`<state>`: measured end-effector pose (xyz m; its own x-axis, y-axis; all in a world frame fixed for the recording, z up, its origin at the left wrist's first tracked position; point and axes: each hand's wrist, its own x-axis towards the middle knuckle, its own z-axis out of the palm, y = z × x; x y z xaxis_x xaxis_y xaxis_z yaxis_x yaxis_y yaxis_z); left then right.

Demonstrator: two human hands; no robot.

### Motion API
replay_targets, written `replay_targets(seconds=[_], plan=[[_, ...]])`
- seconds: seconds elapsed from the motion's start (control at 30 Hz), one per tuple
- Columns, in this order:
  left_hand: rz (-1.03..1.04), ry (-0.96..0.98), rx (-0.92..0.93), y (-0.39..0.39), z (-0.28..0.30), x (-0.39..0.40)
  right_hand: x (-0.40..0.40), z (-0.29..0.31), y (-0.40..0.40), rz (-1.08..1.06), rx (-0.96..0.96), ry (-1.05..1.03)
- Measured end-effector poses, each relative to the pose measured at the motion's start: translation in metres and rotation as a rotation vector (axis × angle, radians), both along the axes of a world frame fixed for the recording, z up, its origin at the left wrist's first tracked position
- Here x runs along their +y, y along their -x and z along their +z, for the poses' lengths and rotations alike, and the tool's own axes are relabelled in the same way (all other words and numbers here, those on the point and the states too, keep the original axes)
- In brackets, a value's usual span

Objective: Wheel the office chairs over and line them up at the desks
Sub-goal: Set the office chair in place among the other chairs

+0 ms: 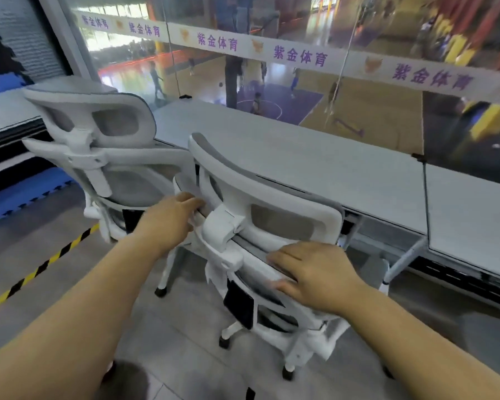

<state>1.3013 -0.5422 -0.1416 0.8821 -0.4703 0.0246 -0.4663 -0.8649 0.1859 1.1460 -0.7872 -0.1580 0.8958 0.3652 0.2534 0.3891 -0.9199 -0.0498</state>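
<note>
A white office chair with grey mesh stands in front of me, its back toward me, facing the long grey desk. My left hand grips the left top edge of its backrest, fingers curled over the frame. My right hand holds the right top edge of the backrest, fingers over the top and thumb against the back face. A second white chair with a headrest stands to the left, close beside the first and pushed up to the desk.
A glass wall with a printed white band runs behind the desk, over a sports court below. Another desk section continues to the right. Yellow-black floor tape and blue mats lie at the left. Grey floor is around me.
</note>
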Motion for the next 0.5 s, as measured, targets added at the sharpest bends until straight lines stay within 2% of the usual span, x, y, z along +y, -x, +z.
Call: replay_targets(seconds=[0.13, 0.37, 0.5], plan=[[-0.181, -0.047, 0.010, -0.029, -0.008, -0.007, 0.005, -0.003, 0.001, -0.081, -0.003, 0.025], [-0.252, 0.034, 0.016, -0.028, -0.011, -0.004, 0.010, -0.014, 0.017, -0.235, 0.060, -0.067], [-0.276, 0.110, -0.001, -0.008, -0.016, -0.002, 0.010, -0.013, 0.037, -0.315, 0.034, -0.057]])
